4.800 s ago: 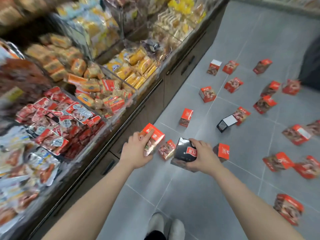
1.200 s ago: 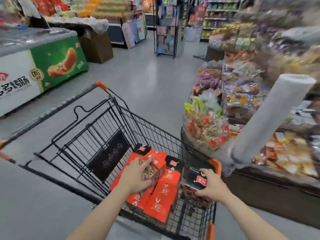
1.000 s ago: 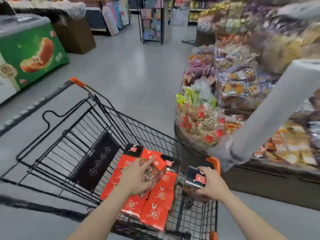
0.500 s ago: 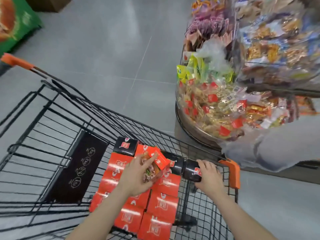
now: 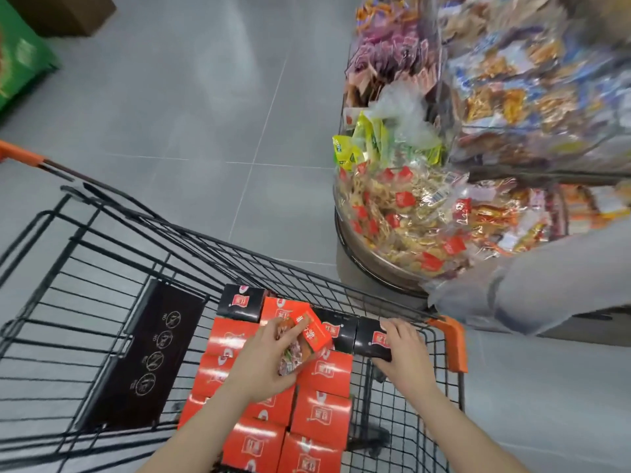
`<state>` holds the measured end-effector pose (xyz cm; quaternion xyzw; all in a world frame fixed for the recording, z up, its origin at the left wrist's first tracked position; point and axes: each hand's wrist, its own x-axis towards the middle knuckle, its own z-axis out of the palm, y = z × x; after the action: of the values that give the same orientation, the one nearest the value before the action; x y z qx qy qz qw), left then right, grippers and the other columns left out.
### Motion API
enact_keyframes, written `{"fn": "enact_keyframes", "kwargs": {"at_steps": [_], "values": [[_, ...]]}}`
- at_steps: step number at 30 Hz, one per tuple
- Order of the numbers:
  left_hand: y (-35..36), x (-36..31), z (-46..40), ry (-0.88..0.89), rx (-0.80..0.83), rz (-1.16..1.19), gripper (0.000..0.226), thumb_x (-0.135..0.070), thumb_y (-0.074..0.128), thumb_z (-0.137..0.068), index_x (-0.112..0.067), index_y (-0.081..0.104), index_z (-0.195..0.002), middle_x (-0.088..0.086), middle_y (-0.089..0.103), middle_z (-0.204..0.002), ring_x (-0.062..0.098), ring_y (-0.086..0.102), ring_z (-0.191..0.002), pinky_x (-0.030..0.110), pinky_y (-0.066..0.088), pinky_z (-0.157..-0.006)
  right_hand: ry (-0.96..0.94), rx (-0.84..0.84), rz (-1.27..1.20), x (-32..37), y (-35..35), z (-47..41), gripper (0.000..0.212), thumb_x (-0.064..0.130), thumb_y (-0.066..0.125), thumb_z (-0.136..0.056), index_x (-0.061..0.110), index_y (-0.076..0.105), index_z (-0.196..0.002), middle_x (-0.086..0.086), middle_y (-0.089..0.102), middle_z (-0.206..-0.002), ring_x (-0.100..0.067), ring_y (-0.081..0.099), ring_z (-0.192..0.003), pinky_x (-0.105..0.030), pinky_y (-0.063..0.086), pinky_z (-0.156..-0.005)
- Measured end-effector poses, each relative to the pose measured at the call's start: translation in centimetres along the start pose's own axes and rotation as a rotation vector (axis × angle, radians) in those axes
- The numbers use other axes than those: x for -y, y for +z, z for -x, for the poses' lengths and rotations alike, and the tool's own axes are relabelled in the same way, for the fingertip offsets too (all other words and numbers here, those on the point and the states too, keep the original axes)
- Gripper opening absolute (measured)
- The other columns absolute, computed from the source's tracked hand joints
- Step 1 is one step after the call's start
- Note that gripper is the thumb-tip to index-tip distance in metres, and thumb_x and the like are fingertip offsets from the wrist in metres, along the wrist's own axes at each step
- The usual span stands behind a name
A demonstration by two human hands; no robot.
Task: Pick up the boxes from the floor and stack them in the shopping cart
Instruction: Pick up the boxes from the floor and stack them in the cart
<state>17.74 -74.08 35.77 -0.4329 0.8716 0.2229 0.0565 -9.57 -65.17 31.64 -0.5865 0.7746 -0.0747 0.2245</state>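
Gripping a red box [image 5: 305, 339] tilted above the stacked rows, our left hand [image 5: 264, 361] sits at lower centre of the frame. Below it red boxes [image 5: 321, 414] fill the black wire shopping cart [image 5: 102, 302]. Further right, our right hand [image 5: 404, 353] clasps a black box [image 5: 372, 341] against another black one, near the cart's orange corner [image 5: 452, 343].

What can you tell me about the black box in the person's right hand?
The black box is a small glossy carton, it looks like cardboard, with a red label bearing white marks on its top. The right hand grips it from the right side, fingers over the top. It sits level in the shopping cart near the orange corner, tight beside another black box on its left. Its lower part is hidden.
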Motion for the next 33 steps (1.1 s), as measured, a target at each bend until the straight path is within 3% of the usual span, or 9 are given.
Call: {"fn": "enact_keyframes", "kwargs": {"at_steps": [4,9,12,15,20,23,27,30,33], "values": [[-1.9,-2.0,-0.6,0.129,0.014,-0.008,0.095,-0.053,0.059,-0.074,-0.058,-0.009,-0.141,0.001,0.024,-0.151,0.019,0.03,-0.136,0.044,0.037,-0.107,-0.113,0.107,-0.265,2.6,-5.0,1.1,0.093,0.042,0.078,-0.07,0.026,0.027,-0.146,0.012,0.033,-0.146,-0.009,0.033,-0.134,-0.026,0.031,-0.108],[-5.3,-5.1,-0.7,0.359,-0.041,-0.003,0.097,-0.06,0.059,-0.073,-0.046,-0.001,-0.148,-0.006,0.032,-0.145,0.014,0.038,-0.129,0.036,0.041,-0.102,-0.158,0.187,-0.38,5.8,-10.0,3.4,0.115,0.053,0.08,-0.061,0.038,0.009,-0.15,0.027,0.024,-0.145,0.002,0.039,-0.127,-0.021,0.038,-0.102],[-7.6,-6.9,-0.2,0.455,-0.067,0.023,0.1,-0.062,0.063,-0.07,-0.036,0.008,-0.149,-0.009,0.037,-0.14,0.01,0.041,-0.125,0.03,0.039,-0.103,-0.121,0.131,-0.446,6.9,-11.9,5.3,0.112,0.051,0.084,-0.057,0.043,0.017,-0.146,0.028,0.033,-0.14,0.009,0.042,-0.122,-0.02,0.039,-0.103],[-9.8,-7.8,0.5,0.539,-0.074,0.067,0.1,-0.057,0.065,-0.065,-0.032,0.016,-0.149,-0.009,0.039,-0.141,0.009,0.04,-0.128,0.03,0.035,-0.106,-0.05,0.065,-0.516,7.4,-13.3,7.2,0.1,0.044,0.088,-0.053,0.045,0.029,-0.134,0.022,0.049,-0.127,0.005,0.053,-0.111,-0.027,0.05,-0.094],[-12.4,-7.3,1.8,0.449,-0.19,0.279,0.108,-0.061,0.071,-0.064,-0.033,0.011,-0.15,-0.013,0.03,-0.143,0.004,0.03,-0.133,0.028,0.031,-0.11,0.048,-0.085,-0.681,7.0,-15.6,10.5,0.099,0.035,0.093,-0.052,0.039,0.033,-0.131,0.01,0.061,-0.118,-0.006,0.063,-0.103,-0.035,0.053,-0.091],[-13.3,-7.3,2.1,0.38,-0.121,0.392,0.118,-0.062,0.078,-0.06,-0.031,0.009,-0.151,-0.018,0.03,-0.143,-0.002,0.029,-0.132,0.024,0.03,-0.11,0.106,-0.144,-0.805,6.8,-16.5,12.1,0.107,0.033,0.096,-0.044,0.036,0.034,-0.131,0.004,0.061,-0.121,-0.01,0.062,-0.109,-0.04,0.05,-0.097],[-13.6,-8.4,2.4,0.401,-0.005,0.558,0.095,-0.047,0.085,-0.059,-0.041,0.029,-0.136,-0.026,0.043,-0.13,-0.009,0.044,-0.12,0.018,0.041,-0.1,0.141,-0.165,-0.917,7.3,-16.9,14.0,0.104,0.026,0.096,-0.043,0.032,0.037,-0.128,0.0,0.06,-0.121,-0.01,0.062,-0.109,-0.029,0.052,-0.091],[-13.5,-8.6,2.2,0.381,0.005,0.525,0.1,-0.043,0.089,-0.056,-0.026,0.036,-0.139,-0.015,0.045,-0.126,-0.001,0.048,-0.113,0.021,0.044,-0.097,0.164,-0.104,-0.849,7.7,-17.3,15.2,0.11,0.039,0.095,-0.042,0.029,0.035,-0.133,-0.001,0.055,-0.131,-0.009,0.059,-0.114,-0.032,0.049,-0.097],[-13.6,-9.4,2.1,0.404,0.017,0.4,0.105,-0.052,0.084,-0.053,-0.022,0.033,-0.14,-0.012,0.038,-0.122,0.005,0.046,-0.11,0.023,0.043,-0.094,0.203,-0.151,-0.568,8.1,-18.2,15.5,0.123,0.041,0.091,-0.053,0.026,0.015,-0.149,0.005,0.026,-0.149,-0.011,0.029,-0.136,-0.034,0.033,-0.11]]}}
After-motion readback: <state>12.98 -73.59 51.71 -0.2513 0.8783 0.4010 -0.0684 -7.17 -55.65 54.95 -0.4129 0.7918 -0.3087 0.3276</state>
